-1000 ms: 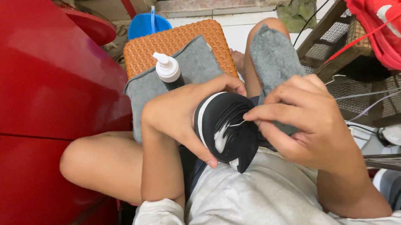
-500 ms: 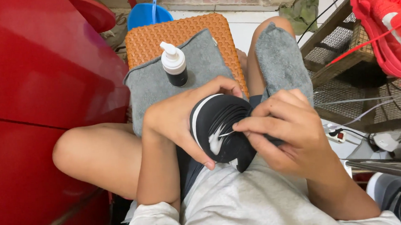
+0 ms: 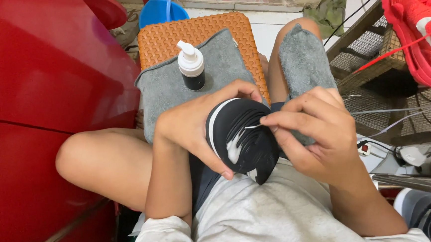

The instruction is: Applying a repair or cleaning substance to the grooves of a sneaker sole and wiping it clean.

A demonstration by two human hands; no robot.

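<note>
The left hand (image 3: pixel 188 130) was wrapped around a black shoe (image 3: pixel 241 137), sole up, in the person's lap. The right hand (image 3: pixel 316 132) pinched a thin white stick (image 3: pixel 252 126), and its tip touched the sole. A pump bottle (image 3: pixel 191 65) stood on a grey towel (image 3: pixel 168 89) over an orange stool (image 3: pixel 195 30). A red shoe (image 3: pixel 417 29) lay on a wire rack (image 3: pixel 366 57).

Orange woven stool (image 3: pixel 201 33) w/ grey towel (image 3: pixel 173 88) spread over it; pump bottle (image 3: pixel 191 65) upright on towel. 2nd grey cloth (image 3: pixel 304 63) draped over person's knee.
</note>
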